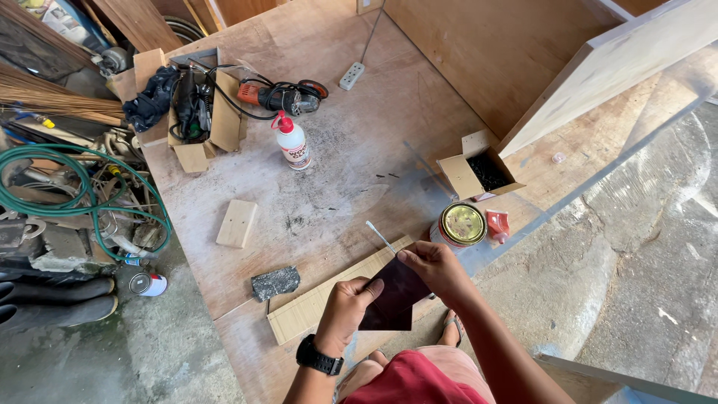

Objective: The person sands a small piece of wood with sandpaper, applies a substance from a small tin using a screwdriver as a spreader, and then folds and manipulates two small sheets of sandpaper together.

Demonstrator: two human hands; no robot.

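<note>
My left hand (345,310), with a black watch on the wrist, and my right hand (436,269) together hold a dark brown sheet that looks like sandpaper (394,298) above the near edge of a plywood table (344,142). A long pale wood strip (314,305) lies on the table under the hands. A thin light stick (380,236) pokes up just beyond my right fingers. It is unclear whether the stick is held.
On the table lie a grey sanding block (275,283), a small wood block (237,223), a white glue bottle with a red cap (292,141), a gold-lidded tin (462,224), an open carton of dark bits (479,170), an angle grinder (284,96) and a power strip (351,75). A green hose (75,202) is coiled at the left.
</note>
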